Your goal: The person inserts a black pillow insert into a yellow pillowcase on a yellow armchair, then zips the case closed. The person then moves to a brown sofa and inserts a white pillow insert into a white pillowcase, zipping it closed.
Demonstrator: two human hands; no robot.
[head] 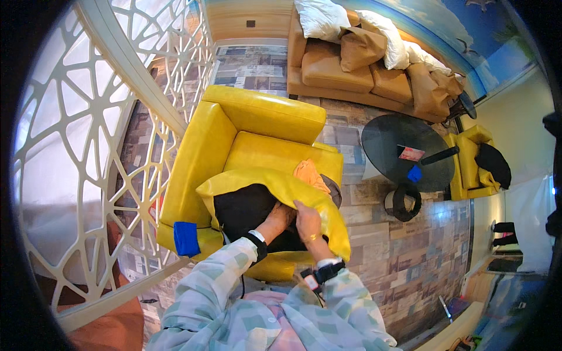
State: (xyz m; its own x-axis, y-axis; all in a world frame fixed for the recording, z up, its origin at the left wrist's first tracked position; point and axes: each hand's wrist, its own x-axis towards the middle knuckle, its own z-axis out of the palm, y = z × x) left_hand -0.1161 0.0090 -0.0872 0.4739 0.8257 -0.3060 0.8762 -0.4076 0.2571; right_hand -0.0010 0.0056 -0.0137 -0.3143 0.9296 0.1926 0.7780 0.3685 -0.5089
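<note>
A yellow leather-like cushion cover (263, 177) lies across the seat front and near arm of a yellow armchair (268, 147). Its opening faces me and shows a black inner cushion (241, 208). My left hand (279, 220) reaches into this opening against the black filling, its fingertips hidden under the cover. Just to its right, my right hand (308, 223) pinches the cover's edge between thumb and fingers. An orange cloth (311, 175) rests behind the cover, with a grey-brown item (332, 191) partly hidden beside it. On the chair's near left corner sits a folded blue cloth (186, 238).
A white lattice partition (94, 101) stands close on the left. Beyond the chair is a tan sofa (338, 74) with pillows. To the right stand a round black table (386, 140), a waste bin (405, 202) and another yellow armchair (467, 153).
</note>
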